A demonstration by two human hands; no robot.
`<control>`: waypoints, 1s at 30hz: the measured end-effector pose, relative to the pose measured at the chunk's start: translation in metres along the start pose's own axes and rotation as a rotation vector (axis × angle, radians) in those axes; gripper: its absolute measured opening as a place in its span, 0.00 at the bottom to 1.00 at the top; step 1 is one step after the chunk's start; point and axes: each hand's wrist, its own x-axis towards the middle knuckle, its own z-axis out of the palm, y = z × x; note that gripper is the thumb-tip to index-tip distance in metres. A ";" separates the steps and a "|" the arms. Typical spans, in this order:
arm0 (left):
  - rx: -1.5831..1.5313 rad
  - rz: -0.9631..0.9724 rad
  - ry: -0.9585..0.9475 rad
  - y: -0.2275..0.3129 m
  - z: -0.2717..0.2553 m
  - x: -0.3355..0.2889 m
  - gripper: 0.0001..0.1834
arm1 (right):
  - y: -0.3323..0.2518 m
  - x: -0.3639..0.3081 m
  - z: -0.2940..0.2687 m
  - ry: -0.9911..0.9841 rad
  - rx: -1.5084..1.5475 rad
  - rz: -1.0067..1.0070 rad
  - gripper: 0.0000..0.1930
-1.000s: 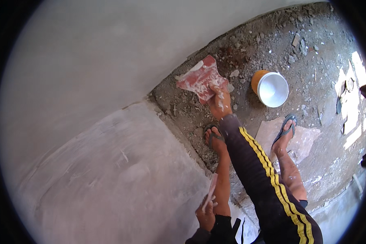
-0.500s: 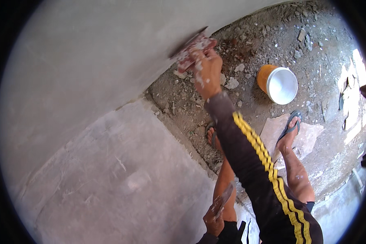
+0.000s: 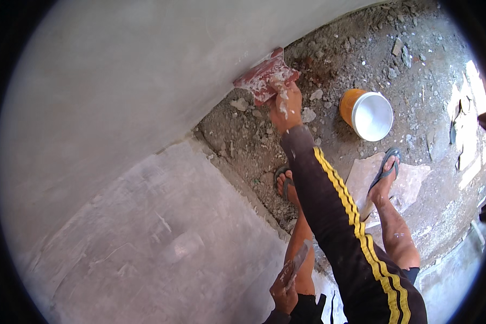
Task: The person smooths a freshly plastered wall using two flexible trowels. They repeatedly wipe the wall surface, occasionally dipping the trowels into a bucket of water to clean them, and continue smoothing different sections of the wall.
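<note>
My right hand [image 3: 287, 108] reaches forward at the foot of the grey wall [image 3: 119, 70], fingers wrapped round a red plastering trowel [image 3: 267, 75] smeared with white plaster. The trowel's long edge lies against the bottom of the wall. White smears mark that hand too. Low in the picture, close to my left leg, my left hand [image 3: 284, 291] is closed on a flat putty knife [image 3: 297, 263] coated with plaster, its blade pointing up. The fingers hide its handle.
An orange bucket with a white inside [image 3: 372, 116] stands on the rubble-strewn ground [image 3: 329, 59]. My sandalled feet [image 3: 386, 167] stand apart, one on a pale flat slab [image 3: 410, 183]. A smooth plastered surface [image 3: 162, 232] fills the lower left and meets the wall.
My right hand has moved slightly down and right along the wall's foot with the trowel, whose red face now turns more into view. My left hand has stayed almost still.
</note>
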 end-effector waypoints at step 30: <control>0.178 -0.012 -0.094 -0.040 0.009 -0.021 0.19 | -0.084 -0.198 0.172 -0.224 -0.636 -0.362 0.09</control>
